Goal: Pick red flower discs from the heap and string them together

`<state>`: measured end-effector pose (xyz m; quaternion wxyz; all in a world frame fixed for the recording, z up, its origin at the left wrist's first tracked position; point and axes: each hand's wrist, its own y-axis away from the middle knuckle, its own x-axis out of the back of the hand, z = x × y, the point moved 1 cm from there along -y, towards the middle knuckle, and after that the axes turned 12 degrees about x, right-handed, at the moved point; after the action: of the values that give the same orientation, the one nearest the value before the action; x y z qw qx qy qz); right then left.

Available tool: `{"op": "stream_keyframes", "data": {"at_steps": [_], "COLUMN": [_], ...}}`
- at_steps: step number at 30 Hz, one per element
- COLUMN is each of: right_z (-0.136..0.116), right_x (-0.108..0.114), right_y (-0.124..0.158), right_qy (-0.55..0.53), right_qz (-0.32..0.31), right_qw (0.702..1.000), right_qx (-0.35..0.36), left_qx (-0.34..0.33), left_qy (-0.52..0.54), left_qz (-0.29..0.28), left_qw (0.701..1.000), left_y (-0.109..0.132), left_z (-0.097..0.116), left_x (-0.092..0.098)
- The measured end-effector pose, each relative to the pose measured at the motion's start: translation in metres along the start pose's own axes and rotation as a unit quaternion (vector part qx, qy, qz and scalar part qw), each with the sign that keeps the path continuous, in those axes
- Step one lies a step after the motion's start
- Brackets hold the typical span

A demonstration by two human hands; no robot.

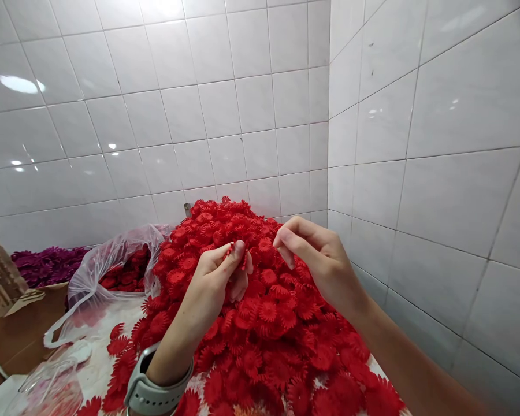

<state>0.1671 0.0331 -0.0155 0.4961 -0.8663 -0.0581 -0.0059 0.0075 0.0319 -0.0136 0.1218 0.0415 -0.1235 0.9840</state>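
Note:
A large heap of red artificial flower heads (268,312), flat with thin toothed petals, fills the middle of the view. Above it, my left hand (225,271) pinches a red flower head (244,261) between thumb and fingers; only bits of red petal show around the thumb. To the right, apart from the left hand, my right hand (312,248) has thumb and forefinger pressed together in a pinch. Whether anything small is between those fingertips cannot be made out. A watch with a pale band (158,387) is on my left wrist.
At left, a clear plastic bag (91,271) lies open with darker red flower heads inside. Behind it are purple flower heads (47,264) by a cardboard box (30,329). Clear plastic (47,387) lies front left. White tiled walls (260,104) meet in a corner behind the heap.

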Motion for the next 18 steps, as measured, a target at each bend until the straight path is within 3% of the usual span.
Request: {"op": "stream_keyframes", "data": {"at_steps": [4,9,14,18], "right_z": [-0.0044,-0.0082,-0.0055,-0.0055], "right_x": [-0.0040,-0.0098,-0.0097,-0.0106], "right_y": [0.0025,0.0047,0.0041,0.0035], "right_qy": [-0.001,-0.010,0.024,0.015], "right_qz": [-0.013,-0.067,-0.186,-0.225], "right_qw": [1.000,0.997,0.982,0.972], "right_qx": [0.010,0.027,-0.040,-0.071], "left_qx": [0.007,0.034,0.054,0.061], "left_qy": [-0.043,-0.079,-0.053,-0.087], "left_qz": [0.046,0.005,-0.016,-0.037], "left_qw": [0.998,0.996,0.997,0.994], "left_y": [-0.0009,0.0009,0.0017,0.0024], "left_z": [-0.0011,-0.0017,-0.0037,-0.0031], "left_x": [-0.0018,-0.0056,-0.0031,-0.0008]}}
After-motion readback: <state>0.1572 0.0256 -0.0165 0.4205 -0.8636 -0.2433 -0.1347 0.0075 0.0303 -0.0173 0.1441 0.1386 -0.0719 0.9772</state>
